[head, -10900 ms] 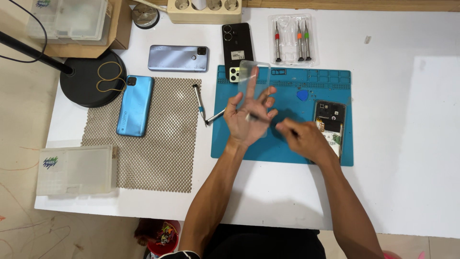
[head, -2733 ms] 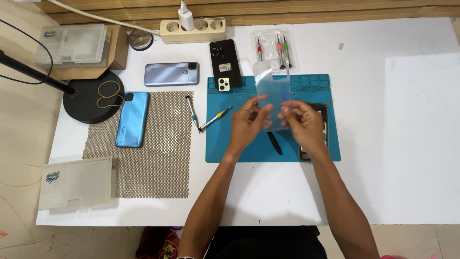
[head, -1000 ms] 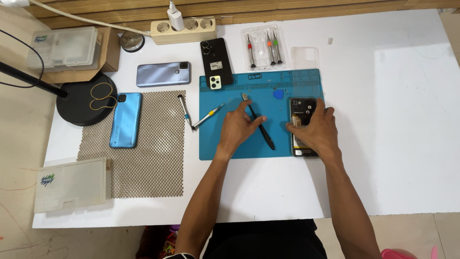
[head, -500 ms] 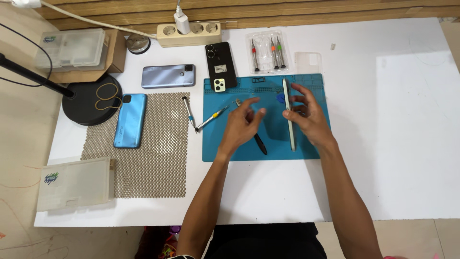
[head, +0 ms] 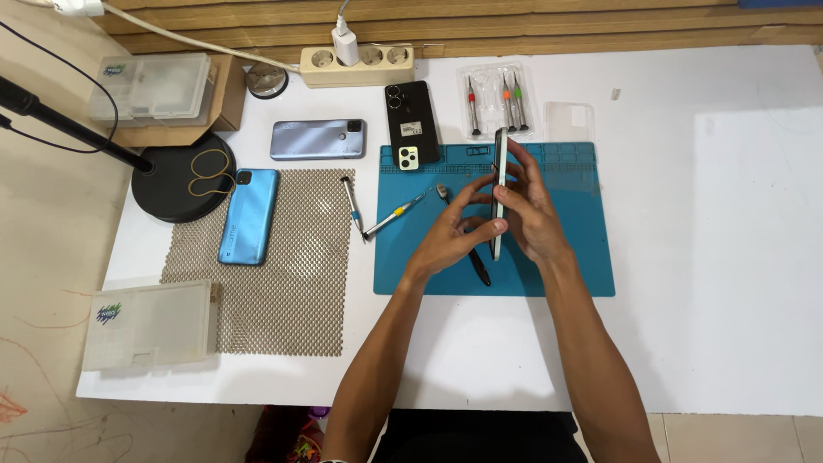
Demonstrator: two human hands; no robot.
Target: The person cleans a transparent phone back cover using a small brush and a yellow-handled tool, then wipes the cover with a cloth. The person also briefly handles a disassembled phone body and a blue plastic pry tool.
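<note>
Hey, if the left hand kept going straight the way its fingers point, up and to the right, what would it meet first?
The left hand already touches the phone held on edge between both hands, so that comes first. Just behind it is the right hand. Depth is hard to judge from above.

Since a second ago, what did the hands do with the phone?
Both hands, left hand and right hand, lifted the phone off the blue mat and turned it on edge. The black tool and the other phones stayed put.

White table (head: 729,257): teal mat (head: 583,266), mesh pad (head: 291,300), power strip (head: 356,65).
</note>
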